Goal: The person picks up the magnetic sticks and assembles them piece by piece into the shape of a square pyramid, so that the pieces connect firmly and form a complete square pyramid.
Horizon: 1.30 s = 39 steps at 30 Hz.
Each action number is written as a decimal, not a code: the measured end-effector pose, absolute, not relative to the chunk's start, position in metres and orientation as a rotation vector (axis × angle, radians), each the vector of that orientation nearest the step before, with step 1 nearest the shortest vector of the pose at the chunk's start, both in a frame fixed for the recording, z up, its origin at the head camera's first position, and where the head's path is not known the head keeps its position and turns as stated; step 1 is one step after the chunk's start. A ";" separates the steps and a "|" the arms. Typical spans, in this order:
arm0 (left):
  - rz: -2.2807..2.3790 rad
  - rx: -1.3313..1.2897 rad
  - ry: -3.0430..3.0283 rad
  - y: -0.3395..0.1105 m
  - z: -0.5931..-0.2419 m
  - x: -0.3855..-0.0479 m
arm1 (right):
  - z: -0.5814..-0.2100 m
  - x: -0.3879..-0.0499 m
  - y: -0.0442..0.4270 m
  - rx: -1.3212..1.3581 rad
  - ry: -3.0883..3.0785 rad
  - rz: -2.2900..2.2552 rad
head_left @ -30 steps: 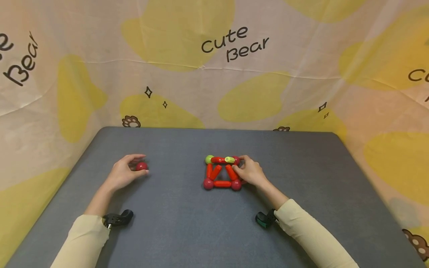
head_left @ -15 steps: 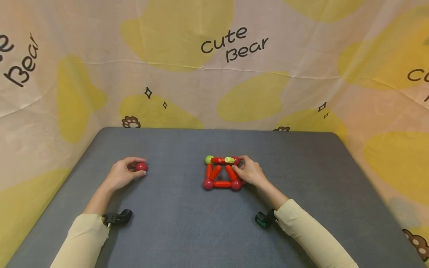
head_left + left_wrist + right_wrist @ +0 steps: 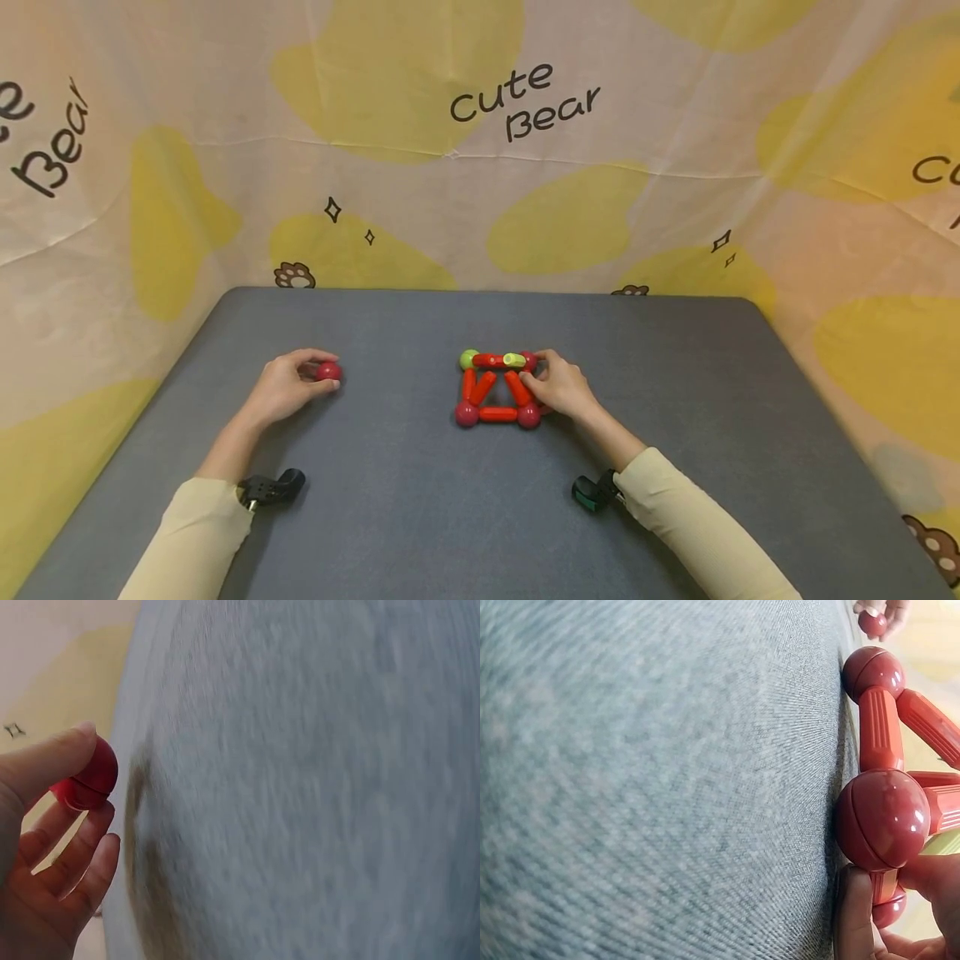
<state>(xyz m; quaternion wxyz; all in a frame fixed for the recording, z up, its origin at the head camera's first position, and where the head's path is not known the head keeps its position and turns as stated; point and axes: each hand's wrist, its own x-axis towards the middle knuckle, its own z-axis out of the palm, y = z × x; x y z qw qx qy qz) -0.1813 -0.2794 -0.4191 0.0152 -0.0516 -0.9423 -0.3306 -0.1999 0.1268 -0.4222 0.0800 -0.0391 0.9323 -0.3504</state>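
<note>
My left hand (image 3: 283, 390) pinches a glossy red ball (image 3: 328, 372) between thumb and fingers, above the table's left half. In the left wrist view the red ball (image 3: 96, 776) has a seam round it. At centre stands a frame of magnetic rods and balls: red rods (image 3: 498, 414) join red balls (image 3: 467, 414) and one green ball (image 3: 468, 359) at the corners. Two inner red rods (image 3: 517, 388) slant from the near corners. My right hand (image 3: 562, 385) holds the frame's right side; in the right wrist view, thumb and finger pinch a rod (image 3: 883, 885) beside a corner ball (image 3: 883, 819).
A short green rod (image 3: 514, 360) lies along the frame's far side. The grey table (image 3: 390, 517) has a printed cloth (image 3: 420, 192) behind and beside it. Black wrist devices (image 3: 272, 486) sit at both cuffs.
My left hand first drew its fingers in on the red ball and shifted slightly left, then moved a little right with it. The right hand and the frame have stayed put.
</note>
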 end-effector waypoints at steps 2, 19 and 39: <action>-1.062 -0.185 -2.922 -0.273 -0.417 -0.181 | -0.422 -0.199 0.127 -0.118 2.787 -1.053; -1.228 -0.366 -2.825 -0.199 -0.379 -0.184 | -0.423 -0.199 0.126 -0.122 2.785 -1.053; -1.270 -0.734 -2.675 -0.123 -0.366 -0.194 | -0.422 -0.198 0.126 -0.094 2.750 -1.071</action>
